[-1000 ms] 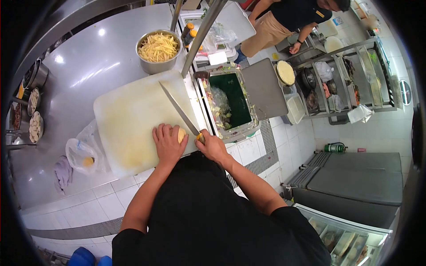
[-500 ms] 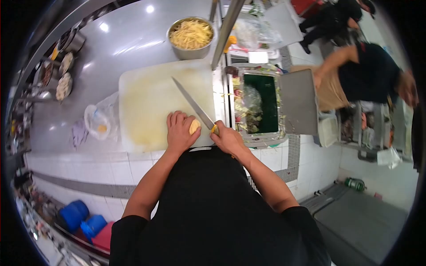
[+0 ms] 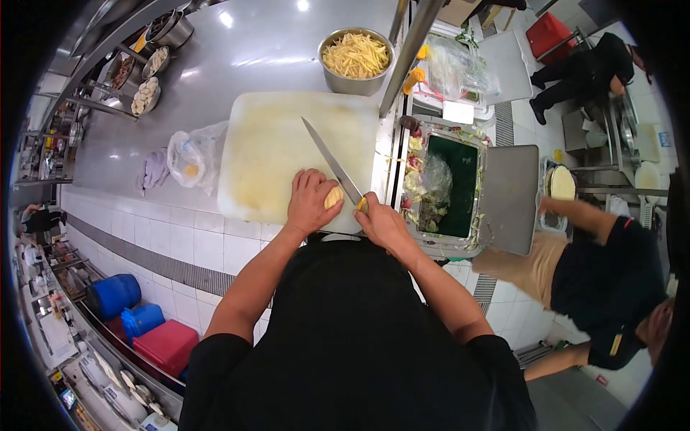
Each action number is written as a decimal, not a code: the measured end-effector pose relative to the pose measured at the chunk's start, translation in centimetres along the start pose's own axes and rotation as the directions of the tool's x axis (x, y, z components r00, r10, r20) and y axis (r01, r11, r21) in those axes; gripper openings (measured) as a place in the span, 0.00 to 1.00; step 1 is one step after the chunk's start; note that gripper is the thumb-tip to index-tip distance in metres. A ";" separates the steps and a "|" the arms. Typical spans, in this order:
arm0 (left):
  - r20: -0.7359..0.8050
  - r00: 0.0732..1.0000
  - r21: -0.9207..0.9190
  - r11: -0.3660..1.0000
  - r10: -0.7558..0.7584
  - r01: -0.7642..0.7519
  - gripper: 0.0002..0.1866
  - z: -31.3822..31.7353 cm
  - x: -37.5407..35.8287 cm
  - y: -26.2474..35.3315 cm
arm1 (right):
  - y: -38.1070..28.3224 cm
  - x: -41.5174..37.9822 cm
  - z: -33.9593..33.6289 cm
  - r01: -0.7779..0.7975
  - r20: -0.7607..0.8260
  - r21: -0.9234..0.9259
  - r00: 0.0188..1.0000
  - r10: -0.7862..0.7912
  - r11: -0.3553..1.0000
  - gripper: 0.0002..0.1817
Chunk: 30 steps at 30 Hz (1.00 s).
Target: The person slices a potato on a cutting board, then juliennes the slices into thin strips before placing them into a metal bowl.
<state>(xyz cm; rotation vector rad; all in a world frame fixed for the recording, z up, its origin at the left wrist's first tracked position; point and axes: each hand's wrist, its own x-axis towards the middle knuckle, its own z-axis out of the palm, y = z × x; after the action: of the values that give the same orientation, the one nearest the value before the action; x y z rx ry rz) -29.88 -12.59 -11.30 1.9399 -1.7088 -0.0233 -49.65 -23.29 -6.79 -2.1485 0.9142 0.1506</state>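
At the near edge of the cutting board, a potato is pinned under the curled left hand. A knife is gripped by the closed right hand, just right of the potato, its blade angled toward the board's far edge.

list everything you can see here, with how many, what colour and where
potato: 1, pale yellow, on the board under the left hand
knife: 1, steel blade, yellow handle, beside the potato
cutting board: 1, white, on the steel counter
bowl of potato strips: 1, metal, beyond the board
plastic bag: 1, clear, left of the board
cloth: 1, lilac, left of the bag
waste bin: 1, green inside, right of the board
co-worker: 1, dark shirt, right
left hand: on the potato
right hand: grips the knife
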 end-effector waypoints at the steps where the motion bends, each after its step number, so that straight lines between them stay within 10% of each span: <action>1: 0.028 1.000 -0.026 1.000 -0.014 0.015 0.26 -0.1 -0.1 -0.1 | -0.2 -0.2 0.2 -0.019 -0.019 0.009 1.000 0.019 1.000 0.22; 14: 0.186 0.982 0.117 0.993 0.010 -0.032 0.32 -1.1 -2.1 -1.5 | -2.5 -0.4 1.4 -0.181 -0.079 -0.042 0.981 0.178 0.983 0.24; 20: 0.035 0.989 -0.352 0.925 -0.142 0.146 0.26 -2.5 -1.6 -3.4 | -2.9 -1.1 0.5 -0.151 -0.034 0.041 0.988 0.152 0.988 0.28; 24: 0.208 0.929 -0.478 0.796 -0.307 0.370 0.17 -6.3 -0.8 -4.0 | -4.0 -1.9 -1.1 -0.100 -0.024 0.019 0.995 0.101 0.995 0.28; 30: 0.252 0.968 -0.330 0.939 -0.005 0.091 0.16 -5.8 0.4 -2.1 | -6.0 -1.9 -2.3 -0.028 -0.008 -0.044 1.000 0.028 0.999 0.26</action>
<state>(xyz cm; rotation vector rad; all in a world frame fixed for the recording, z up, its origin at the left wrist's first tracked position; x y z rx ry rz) -25.81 -10.64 -7.05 1.7726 -1.6769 -0.5667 -47.53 -21.25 -0.79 -2.1793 0.9539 0.1783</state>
